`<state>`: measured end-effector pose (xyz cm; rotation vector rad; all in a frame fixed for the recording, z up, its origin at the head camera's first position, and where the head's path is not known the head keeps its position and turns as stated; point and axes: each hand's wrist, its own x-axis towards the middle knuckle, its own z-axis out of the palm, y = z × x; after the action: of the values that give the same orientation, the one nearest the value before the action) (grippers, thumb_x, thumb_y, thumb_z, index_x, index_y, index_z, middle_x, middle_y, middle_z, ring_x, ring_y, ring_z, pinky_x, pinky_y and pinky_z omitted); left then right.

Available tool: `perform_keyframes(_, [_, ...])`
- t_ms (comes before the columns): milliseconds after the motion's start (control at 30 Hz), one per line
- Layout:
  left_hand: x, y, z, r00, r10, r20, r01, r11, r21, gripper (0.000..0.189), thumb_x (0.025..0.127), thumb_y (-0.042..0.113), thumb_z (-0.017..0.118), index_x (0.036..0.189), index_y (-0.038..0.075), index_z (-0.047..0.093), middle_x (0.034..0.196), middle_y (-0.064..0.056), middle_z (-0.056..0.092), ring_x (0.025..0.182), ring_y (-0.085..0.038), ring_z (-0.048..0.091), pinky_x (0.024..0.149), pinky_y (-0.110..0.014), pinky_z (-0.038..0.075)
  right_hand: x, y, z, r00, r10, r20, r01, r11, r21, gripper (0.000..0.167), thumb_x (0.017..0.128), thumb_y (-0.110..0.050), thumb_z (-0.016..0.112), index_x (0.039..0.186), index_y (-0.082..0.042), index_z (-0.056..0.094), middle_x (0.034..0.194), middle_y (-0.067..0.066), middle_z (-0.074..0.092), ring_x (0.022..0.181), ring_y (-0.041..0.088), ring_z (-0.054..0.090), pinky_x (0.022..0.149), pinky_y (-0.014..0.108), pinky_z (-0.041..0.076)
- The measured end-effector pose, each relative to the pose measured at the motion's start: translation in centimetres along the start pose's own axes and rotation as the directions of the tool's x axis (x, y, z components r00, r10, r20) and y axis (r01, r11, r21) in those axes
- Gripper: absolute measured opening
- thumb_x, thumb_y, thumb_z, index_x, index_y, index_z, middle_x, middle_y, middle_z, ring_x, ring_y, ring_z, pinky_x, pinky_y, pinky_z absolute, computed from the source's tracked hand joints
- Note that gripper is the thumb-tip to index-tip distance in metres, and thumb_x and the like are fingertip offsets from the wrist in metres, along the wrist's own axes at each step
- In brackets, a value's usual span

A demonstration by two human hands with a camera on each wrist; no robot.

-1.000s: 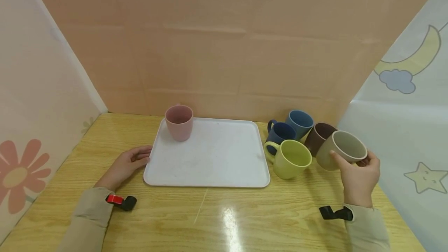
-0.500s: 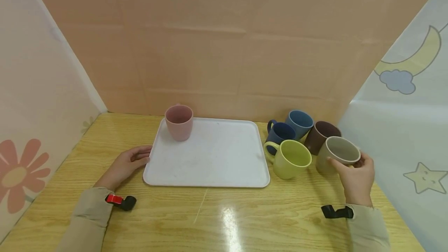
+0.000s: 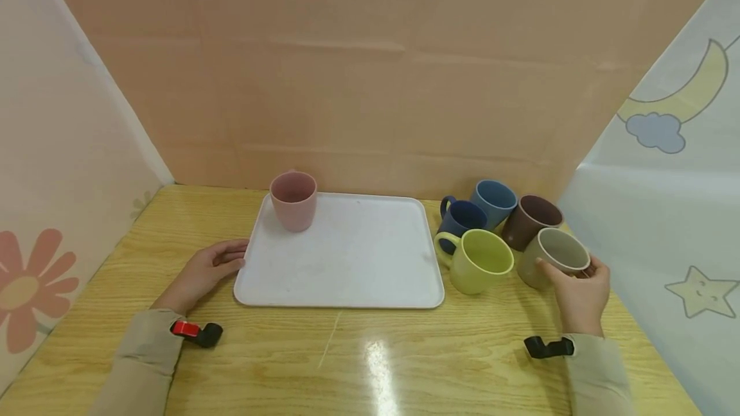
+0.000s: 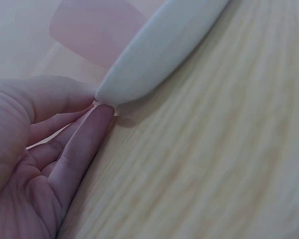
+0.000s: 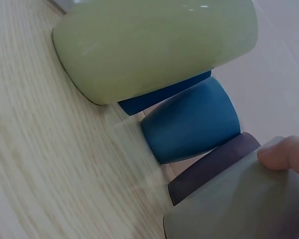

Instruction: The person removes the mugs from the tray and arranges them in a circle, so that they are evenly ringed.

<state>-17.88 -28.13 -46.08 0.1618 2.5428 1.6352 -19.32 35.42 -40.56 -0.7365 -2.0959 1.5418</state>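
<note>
My right hand (image 3: 582,294) grips a grey mug (image 3: 534,268) by its rim and side, thumb on the near wall; the mug looks upright at the right of the table. The thumb also shows on this grey mug (image 5: 239,199) in the right wrist view. Right behind it stands a dark brown mug (image 3: 518,226). My left hand (image 3: 199,278) lies at the left edge of a white tray (image 3: 358,268), fingers fairly straight. Fingertips touch the tray rim (image 4: 139,69) in the left wrist view. A pink mug (image 3: 295,212) stands on the tray's back left corner.
A yellow-green mug (image 3: 474,275), handle to the left, stands between the tray and the grey mug. Behind it are a dark blue mug (image 3: 462,217) and a lighter blue mug (image 3: 495,204), close together. A brown backdrop (image 3: 324,95) closes off the table's back.
My right hand has brought the grey mug down and slightly left, from tilted to upright, in front of the brown mug. The brown mug shifted slightly. My left hand stayed at the tray.
</note>
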Motion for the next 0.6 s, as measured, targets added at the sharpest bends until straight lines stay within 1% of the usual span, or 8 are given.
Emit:
perform_keyframes(67, [0.0,0.1,0.0,1.000,0.003,-0.003,-0.003,1.000,0.005,0.056,0.103,0.025,0.063,0.149,-0.002,0.046,0.142,-0.024,0.055,0.132,-0.038,0.050,0.090,-0.008,0.044,0.1,0.0,0.1,1.000,0.002,-0.004,-0.002,1.000,0.016,0.095,0.077,-0.020,0.091,0.152,-0.014,0.034,0.123,-0.014,0.043,0.112,0.004,0.045,0.094,0.013,0.039])
perform_keyframes(167, [-0.1,0.1,-0.1,1.000,0.005,-0.007,-0.005,1.000,0.013,0.056,0.103,0.025,0.062,0.149,-0.003,0.046,0.142,-0.025,0.055,0.131,-0.035,0.051,0.090,-0.009,0.044,0.2,0.0,0.3,1.000,-0.002,0.009,0.002,1.000,-0.003,0.097,0.078,-0.024,0.091,0.153,-0.015,0.030,0.124,-0.015,0.041,0.115,0.005,0.044,0.097,0.015,0.038])
perform_keyframes(233, [-0.1,0.2,-0.2,1.000,0.008,-0.010,-0.008,1.000,0.016,0.056,0.103,0.025,0.063,0.148,-0.003,0.046,0.141,-0.025,0.056,0.130,-0.030,0.053,0.090,-0.009,0.045,0.2,-0.1,0.4,0.999,-0.008,0.032,0.008,1.000,-0.019,0.097,0.079,-0.024,0.089,0.153,-0.015,0.026,0.128,-0.013,0.039,0.118,0.007,0.043,0.099,0.016,0.037])
perform_keyframes(300, [-0.1,0.2,-0.2,1.000,0.010,-0.012,-0.009,1.000,0.018,0.056,0.103,0.025,0.063,0.148,-0.003,0.046,0.141,-0.025,0.056,0.127,-0.022,0.056,0.090,-0.009,0.045,0.2,-0.1,0.4,0.998,-0.018,0.054,0.020,0.999,-0.027,0.097,0.081,-0.024,0.088,0.153,-0.014,0.023,0.131,-0.012,0.037,0.120,0.008,0.042,0.100,0.016,0.037])
perform_keyframes(367, [-0.1,0.2,-0.2,1.000,0.012,-0.010,-0.012,1.000,0.015,0.056,0.103,0.025,0.063,0.148,-0.003,0.046,0.141,-0.025,0.056,0.126,-0.020,0.056,0.090,-0.009,0.045,0.2,-0.1,0.3,0.997,-0.030,0.076,0.033,0.999,-0.039,0.098,0.083,-0.025,0.086,0.155,-0.013,0.019,0.142,-0.003,0.034,0.128,0.016,0.040,0.105,0.021,0.036])
perform_keyframes(433, [-0.1,0.1,-0.1,1.000,0.011,-0.010,-0.011,1.000,0.015,0.056,0.103,0.025,0.062,0.149,-0.003,0.046,0.141,-0.025,0.056,0.125,-0.017,0.056,0.090,-0.009,0.045,0.1,-0.3,0.1,0.996,-0.040,0.081,0.045,0.997,-0.068,0.101,0.086,-0.032,0.082,0.158,-0.013,0.014,0.151,0.005,0.026,0.137,0.024,0.036,0.111,0.029,0.035])
perform_keyframes(533, [-0.1,0.1,0.0,1.000,0.011,-0.010,-0.011,1.000,0.018,0.056,0.103,0.025,0.062,0.149,-0.003,0.046,0.141,-0.025,0.056,0.128,-0.027,0.055,0.090,-0.009,0.044,-0.4,-0.8,-0.3,0.995,-0.100,0.027,0.103,0.987,-0.123,0.093,0.092,-0.042,0.071,0.160,-0.011,0.015,0.157,0.014,0.018,0.142,0.032,0.029,0.115,0.038,0.034])
perform_keyframes(600, [0.0,0.0,0.1,1.000,0.009,-0.011,-0.009,1.000,0.022,0.056,0.103,0.025,0.062,0.148,-0.003,0.046,0.141,-0.025,0.056,0.129,-0.030,0.054,0.090,-0.008,0.044,-0.7,-1.3,-0.4,0.986,-0.159,-0.049,0.152,0.981,-0.122,0.081,0.096,-0.043,0.065,0.158,-0.009,0.025,0.153,0.011,0.026,0.139,0.028,0.034,0.113,0.037,0.036])
